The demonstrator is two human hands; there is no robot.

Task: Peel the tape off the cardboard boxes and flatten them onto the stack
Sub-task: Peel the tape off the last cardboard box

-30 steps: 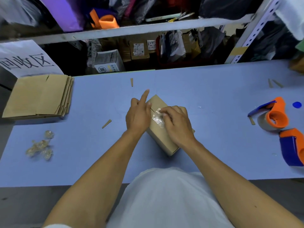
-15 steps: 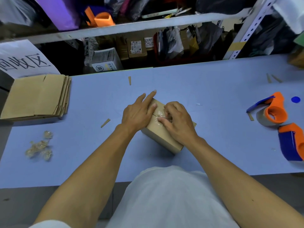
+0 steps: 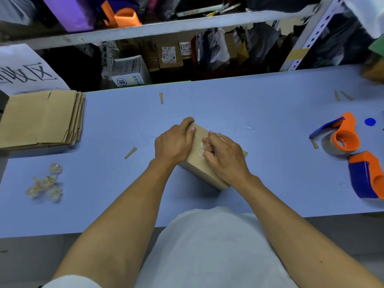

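A small brown cardboard box (image 3: 200, 169) stands on the blue table (image 3: 259, 113) in front of me, turned at an angle. My left hand (image 3: 173, 142) grips its far left edge, fingers curled over the top corner. My right hand (image 3: 225, 157) rests on the box's top and pinches crumpled clear tape (image 3: 204, 146) at the middle seam. Much of the box top is hidden by both hands. The stack of flattened boxes (image 3: 41, 119) lies at the table's far left.
Several balls of peeled clear tape (image 3: 44, 185) lie at the near left. Two orange-and-blue tape dispensers (image 3: 340, 136) (image 3: 367, 175) sit at the right. Small cardboard slivers (image 3: 130, 152) are scattered about. Cluttered shelves (image 3: 166, 23) run behind the table's far edge.
My left hand's fingers went from raised, to flat on the box top, to curled over its far left edge. The right hand stayed on the tape at the seam.
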